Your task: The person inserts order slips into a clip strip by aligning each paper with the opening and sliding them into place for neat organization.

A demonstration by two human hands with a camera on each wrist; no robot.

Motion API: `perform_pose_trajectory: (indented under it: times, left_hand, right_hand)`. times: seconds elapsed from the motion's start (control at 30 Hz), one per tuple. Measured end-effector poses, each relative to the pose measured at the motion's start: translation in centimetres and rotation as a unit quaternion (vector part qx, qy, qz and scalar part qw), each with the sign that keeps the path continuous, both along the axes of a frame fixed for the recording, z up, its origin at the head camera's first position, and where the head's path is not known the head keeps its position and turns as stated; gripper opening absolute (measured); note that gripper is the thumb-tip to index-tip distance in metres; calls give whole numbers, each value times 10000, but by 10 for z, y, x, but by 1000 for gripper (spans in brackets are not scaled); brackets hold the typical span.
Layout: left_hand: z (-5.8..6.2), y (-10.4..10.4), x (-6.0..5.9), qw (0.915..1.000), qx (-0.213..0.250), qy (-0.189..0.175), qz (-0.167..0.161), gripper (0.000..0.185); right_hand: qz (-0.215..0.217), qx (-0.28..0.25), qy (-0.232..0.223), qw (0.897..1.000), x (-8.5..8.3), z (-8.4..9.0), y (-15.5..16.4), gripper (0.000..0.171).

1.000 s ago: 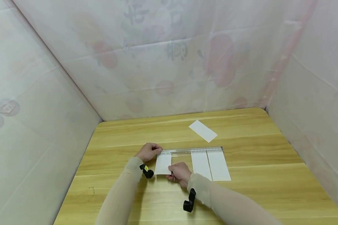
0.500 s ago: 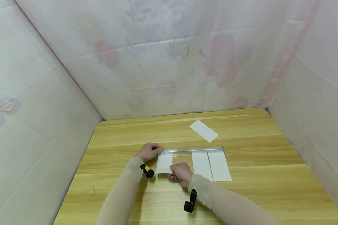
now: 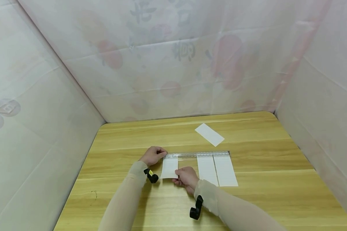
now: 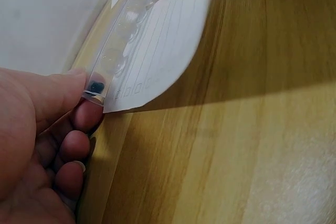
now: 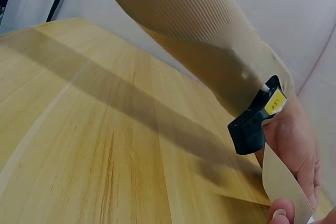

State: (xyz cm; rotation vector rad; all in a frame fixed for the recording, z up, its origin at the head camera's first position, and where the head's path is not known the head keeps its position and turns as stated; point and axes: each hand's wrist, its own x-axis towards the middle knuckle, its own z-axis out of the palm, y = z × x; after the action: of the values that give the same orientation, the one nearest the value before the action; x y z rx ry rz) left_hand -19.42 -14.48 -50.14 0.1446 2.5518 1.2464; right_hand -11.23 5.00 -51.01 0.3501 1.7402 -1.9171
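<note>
My left hand (image 3: 152,156) pinches the left end of a clear plastic ruler (image 3: 186,155) between thumb and fingers. In the left wrist view the ruler (image 4: 123,35) has a wavy edge and lies along the top of a lined paper slip (image 4: 168,40). My right hand (image 3: 186,178) pinches that slip (image 3: 169,168) at its lower right corner. The slip bends upward, its near edge raised off the table. In the right wrist view a fingertip (image 5: 283,209) grips the curled slip (image 5: 281,179). Two more lined slips (image 3: 207,170) lie side by side under the ruler's right half.
Farther back on the wooden table (image 3: 263,192) a loose white slip (image 3: 209,134) lies at an angle. Printed cloth walls (image 3: 167,64) enclose the back and sides. Black cameras (image 3: 196,210) are strapped to both wrists.
Both hands keep their grips. The head view has shifted very slightly, and the held slip and right hand sit marginally farther right in the picture.
</note>
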Motion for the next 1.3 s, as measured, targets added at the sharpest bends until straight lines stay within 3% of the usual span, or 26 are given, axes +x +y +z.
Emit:
perform_pose_trajectory:
  times: [0.83,1.3]
  left_hand:
    - [0,-1,0,9998,86,-153,48,16]
    - [1,0,1,10000,60,-14,-18,15]
  right_hand:
    - [30,19,-7,10000,2,5,7,34]
    - [-6,-81,45,10000,0,6,14,31]
